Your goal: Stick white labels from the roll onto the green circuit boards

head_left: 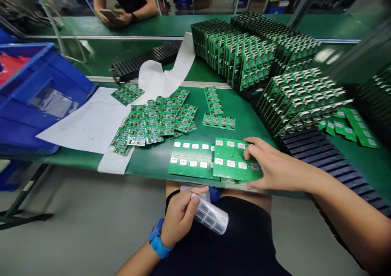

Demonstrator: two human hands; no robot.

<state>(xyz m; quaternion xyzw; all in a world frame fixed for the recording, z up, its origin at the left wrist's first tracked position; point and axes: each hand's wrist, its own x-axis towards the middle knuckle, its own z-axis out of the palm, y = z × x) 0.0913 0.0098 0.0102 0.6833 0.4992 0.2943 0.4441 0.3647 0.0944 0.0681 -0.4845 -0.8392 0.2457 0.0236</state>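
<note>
My left hand is down at my lap, fingers closed on a roll of white labels. My right hand rests on the table edge, fingers pressed on a green circuit board panel that carries white labels. A second labelled panel lies just left of it, partly under it. A heap of loose green boards sits further back on the green table.
Black slotted racks full of upright boards fill the back right; an empty black rack lies by my right arm. A blue bin and a white sheet sit left. Another person holds a phone across the table.
</note>
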